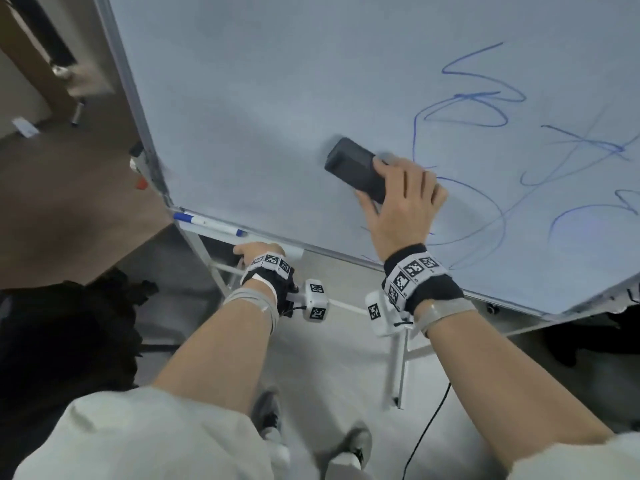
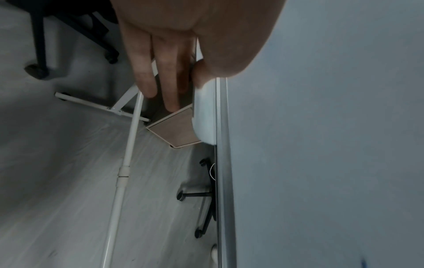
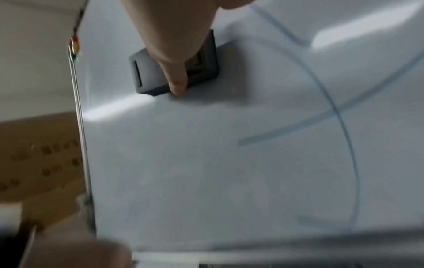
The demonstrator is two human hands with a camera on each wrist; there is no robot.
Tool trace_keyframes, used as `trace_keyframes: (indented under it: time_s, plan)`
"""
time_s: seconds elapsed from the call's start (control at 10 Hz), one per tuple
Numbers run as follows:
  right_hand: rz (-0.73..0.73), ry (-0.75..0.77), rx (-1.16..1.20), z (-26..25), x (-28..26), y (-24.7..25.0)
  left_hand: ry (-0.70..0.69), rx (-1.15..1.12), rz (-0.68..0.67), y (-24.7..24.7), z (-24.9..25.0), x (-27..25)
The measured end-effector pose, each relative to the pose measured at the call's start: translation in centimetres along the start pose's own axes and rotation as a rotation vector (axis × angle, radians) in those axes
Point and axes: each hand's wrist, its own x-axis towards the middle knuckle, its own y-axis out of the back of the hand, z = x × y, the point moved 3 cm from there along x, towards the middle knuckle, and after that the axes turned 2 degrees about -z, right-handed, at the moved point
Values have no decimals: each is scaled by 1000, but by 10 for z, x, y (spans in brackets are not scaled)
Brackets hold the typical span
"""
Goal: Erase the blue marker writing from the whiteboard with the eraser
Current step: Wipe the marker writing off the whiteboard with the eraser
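A large whiteboard (image 1: 259, 98) fills the head view. Blue marker writing (image 1: 485, 109) loops across its right half, while the left half is bare. My right hand (image 1: 401, 202) grips a dark grey eraser (image 1: 353, 166) and holds it flat against the board at the left edge of the writing. The right wrist view shows the eraser (image 3: 146, 72) under my fingers (image 3: 176, 72), with blue lines (image 3: 339, 108) to its right. My left hand (image 1: 258, 252) grips the white marker tray (image 2: 204, 112) at the board's bottom edge, thumb on top and fingers (image 2: 158, 72) underneath.
A blue-capped marker (image 1: 207, 223) lies on the tray at the board's lower left corner. Markers (image 1: 138, 168) are clipped along the left frame. The white stand legs (image 2: 121, 163) and a black cable (image 1: 426, 431) are on the floor below. Office chair bases (image 2: 201, 195) stand nearby.
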Motion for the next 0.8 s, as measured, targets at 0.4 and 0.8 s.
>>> trace_keyframes:
  time_s: [0.4, 0.8]
  plan:
    - [-293, 151, 23, 62, -84, -23, 104, -179, 131, -62, -28, -33]
    - [49, 173, 103, 66, -16, 7, 100, -529, -285, -113, -15, -61]
